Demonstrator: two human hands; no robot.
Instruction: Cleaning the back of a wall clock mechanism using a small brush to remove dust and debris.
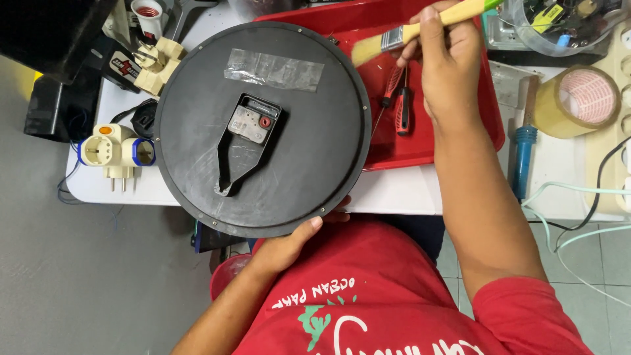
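A round black wall clock (263,128) lies face down, its back up, with a small clock movement (253,125) in the middle and a strip of clear tape (274,70) above it. My left hand (296,240) holds the clock's near rim from below. My right hand (447,59) grips a paintbrush (394,39) with a pale wooden handle; its bristles hover at the clock's upper right edge.
A red tray (473,118) under the clock holds a red-and-black screwdriver (402,108). A roll of tan tape (582,98) and a blue-handled tool (522,154) lie right. Cream plug adapters (115,152) sit left on the white table (394,194). Cables trail at the right.
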